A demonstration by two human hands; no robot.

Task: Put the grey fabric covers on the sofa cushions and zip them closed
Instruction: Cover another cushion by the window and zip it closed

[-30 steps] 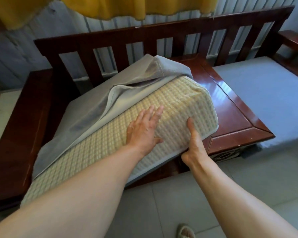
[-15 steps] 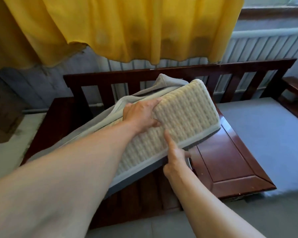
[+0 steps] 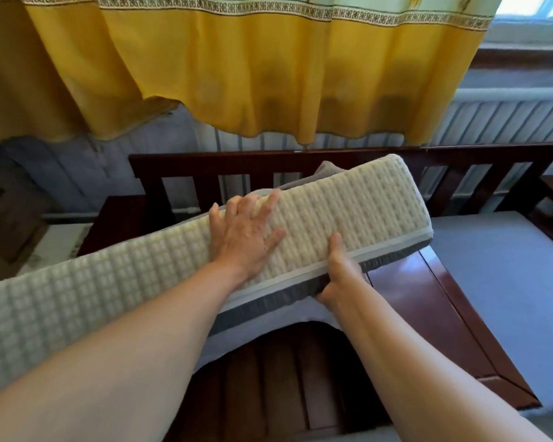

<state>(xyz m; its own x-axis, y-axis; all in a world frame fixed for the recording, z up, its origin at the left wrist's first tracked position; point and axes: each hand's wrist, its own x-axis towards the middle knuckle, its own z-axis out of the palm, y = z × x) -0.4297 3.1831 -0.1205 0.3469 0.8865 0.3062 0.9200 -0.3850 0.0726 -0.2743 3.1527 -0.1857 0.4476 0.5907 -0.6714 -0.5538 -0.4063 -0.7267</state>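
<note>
Above the sofa frame (image 3: 444, 301), cushion (image 3: 348, 212) now higher; left hand (image 3: 243, 234) flatter.

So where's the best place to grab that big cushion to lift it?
Take the cushion by its long lower edge, coming from underneath, as the right hand does. It stands tilted on edge, so the left hand pressed flat on the broad quilted face should steady it.
</note>
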